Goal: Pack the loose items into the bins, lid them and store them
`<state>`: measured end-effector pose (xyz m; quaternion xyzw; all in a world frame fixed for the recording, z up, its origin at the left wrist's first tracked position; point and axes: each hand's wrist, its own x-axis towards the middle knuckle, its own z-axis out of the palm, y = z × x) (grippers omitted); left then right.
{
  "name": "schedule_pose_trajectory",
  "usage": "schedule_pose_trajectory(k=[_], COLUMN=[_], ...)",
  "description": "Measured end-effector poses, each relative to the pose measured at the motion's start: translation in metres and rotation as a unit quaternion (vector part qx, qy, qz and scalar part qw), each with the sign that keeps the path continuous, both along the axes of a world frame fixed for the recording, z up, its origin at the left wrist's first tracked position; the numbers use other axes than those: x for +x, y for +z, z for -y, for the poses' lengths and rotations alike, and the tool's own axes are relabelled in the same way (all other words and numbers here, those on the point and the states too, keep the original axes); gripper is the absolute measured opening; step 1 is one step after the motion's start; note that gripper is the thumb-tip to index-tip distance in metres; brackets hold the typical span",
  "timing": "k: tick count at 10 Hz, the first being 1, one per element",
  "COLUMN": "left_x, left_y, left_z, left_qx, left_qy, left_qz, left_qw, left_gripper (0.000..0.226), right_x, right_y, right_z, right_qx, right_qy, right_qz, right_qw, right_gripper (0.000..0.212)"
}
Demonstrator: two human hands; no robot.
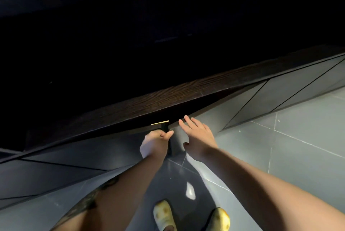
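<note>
No bins or lids are showing in this dark view, so the packing progress cannot be judged, though storing seems underway, as the left hand (155, 140) is pinching a cabinet door (169, 137) edge below the dark wood desk (149, 103) while the right hand (197, 137), grip wide and empty, is reaching beside it.

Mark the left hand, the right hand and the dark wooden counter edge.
left hand (155, 142), head view, on its back, fingers curled round a dark handle.
right hand (197, 137), head view, on its back, fingers straight.
dark wooden counter edge (168, 100), head view, on its grained face.
</note>
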<state>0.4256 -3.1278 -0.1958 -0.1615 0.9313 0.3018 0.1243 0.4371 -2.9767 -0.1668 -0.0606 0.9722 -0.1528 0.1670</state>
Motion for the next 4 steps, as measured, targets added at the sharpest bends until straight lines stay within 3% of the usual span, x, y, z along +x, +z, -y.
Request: schedule_pose_trajectory(k=[1, 2, 3, 4], left_x=[-0.001, 0.021, 0.036, 0.022], left_y=[0.011, 0.021, 0.039, 0.081], left_z=[-0.005, -0.008, -0.032, -0.082], left_qx=[0.010, 0.044, 0.041, 0.044], left_qy=[-0.049, -0.172, -0.278, -0.342], left_qz=[0.068, 0.156, 0.157, 0.039], left_qw=[0.996, 0.972, 0.947, 0.938], left_gripper=[0.038, 0.014, 0.018, 0.022], right_x=[0.001, 0.029, 0.054, 0.061], right_y=[0.014, 0.024, 0.036, 0.063], right_z=[-0.013, -0.041, -0.079, -0.120], right_qx=[0.002, 0.033, 0.079, 0.102], right_qy=[0.006, -0.039, -0.079, -0.123], right_qz=[0.022, 0.004, 0.034, 0.014], right_qw=[1.000, 0.999, 0.993, 0.987], right_gripper=[0.080, 0.079, 0.076, 0.072])
